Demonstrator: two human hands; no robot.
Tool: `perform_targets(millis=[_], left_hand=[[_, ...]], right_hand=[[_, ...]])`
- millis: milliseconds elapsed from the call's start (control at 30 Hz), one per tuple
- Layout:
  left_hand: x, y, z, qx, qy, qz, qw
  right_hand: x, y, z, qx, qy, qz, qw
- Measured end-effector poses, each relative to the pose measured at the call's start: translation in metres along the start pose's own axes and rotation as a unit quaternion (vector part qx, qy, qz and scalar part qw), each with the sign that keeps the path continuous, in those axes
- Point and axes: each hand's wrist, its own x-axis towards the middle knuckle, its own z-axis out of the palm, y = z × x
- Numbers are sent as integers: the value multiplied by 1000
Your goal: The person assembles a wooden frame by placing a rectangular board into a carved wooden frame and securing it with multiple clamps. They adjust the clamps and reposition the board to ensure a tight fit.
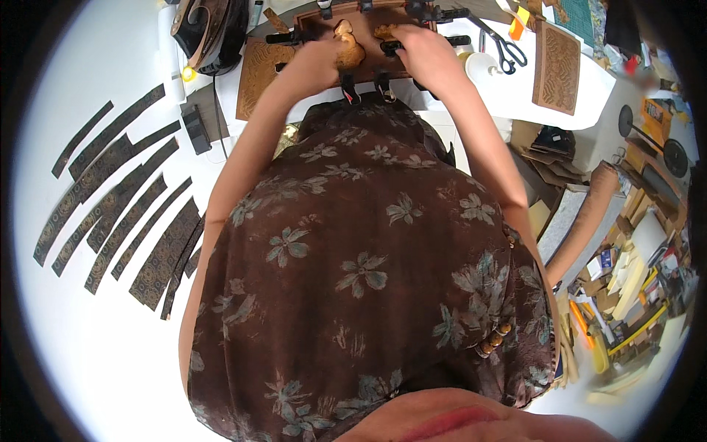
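Note:
A brown panel [368, 22] lies at the far side of the table with several black clips around its edge. My left hand [317, 68] is closed at the side of a golden-brown, gourd-shaped piece [349, 53] on the panel; its fingertips are mostly hidden. My right hand [426, 57] reaches in from the other side, its fingers closed at a smaller golden-brown piece [384, 32]. Only part of that smaller piece shows. Beside the right hand sits a black clip [390, 47].
Black-handled scissors [508, 55] and a round white container [482, 68] lie to the right. Tooled leather panels [557, 68] [258, 74] flank the work. Dark patterned strips [110, 206] spread on the left. A dark bag-like object [213, 33] stands at far left; clutter [626, 280] fills the right.

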Motion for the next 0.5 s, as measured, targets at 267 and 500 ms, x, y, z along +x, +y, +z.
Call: perform_targets(millis=[267, 500], left_hand=[[42, -43, 59, 319, -4, 56, 946], [54, -49, 74, 310, -99, 27, 945]], right_hand=[[48, 19, 45, -225, -237, -73, 942], [51, 26, 46, -181, -240, -106, 948]])
